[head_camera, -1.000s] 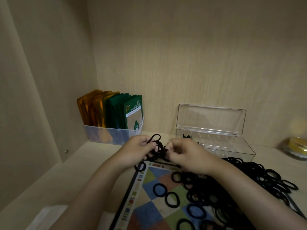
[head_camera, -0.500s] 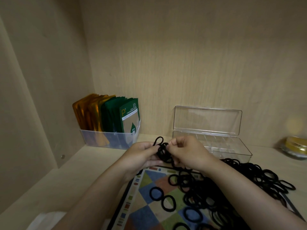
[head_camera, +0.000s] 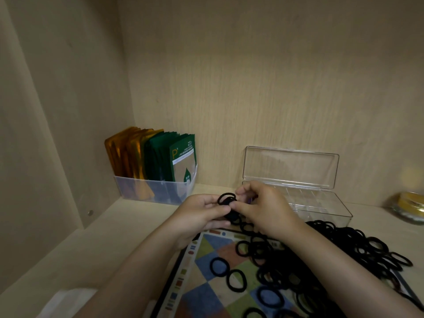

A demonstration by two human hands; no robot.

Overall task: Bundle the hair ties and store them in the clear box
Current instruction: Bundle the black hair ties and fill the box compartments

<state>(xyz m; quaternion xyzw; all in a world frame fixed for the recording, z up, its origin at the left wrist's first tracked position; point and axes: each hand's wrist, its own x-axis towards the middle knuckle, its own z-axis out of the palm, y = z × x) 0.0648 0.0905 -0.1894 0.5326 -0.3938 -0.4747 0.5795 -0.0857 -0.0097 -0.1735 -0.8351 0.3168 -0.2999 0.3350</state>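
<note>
lifted slightly, the hair tie bundle [head_camera: 226, 199] is pinched between curled left hand [head_camera: 202, 213] and right hand [head_camera: 263, 208], near the open clear box [head_camera: 330, 214]; loops could be sprung loose if grip is slackened.

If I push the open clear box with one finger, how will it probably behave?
The clear box looks like thin plastic and its visible compartments look empty, so it is probably light and would slide easily on the shelf. Its lid stands upright, so a push high up might tip the box or swing the lid shut.
</note>
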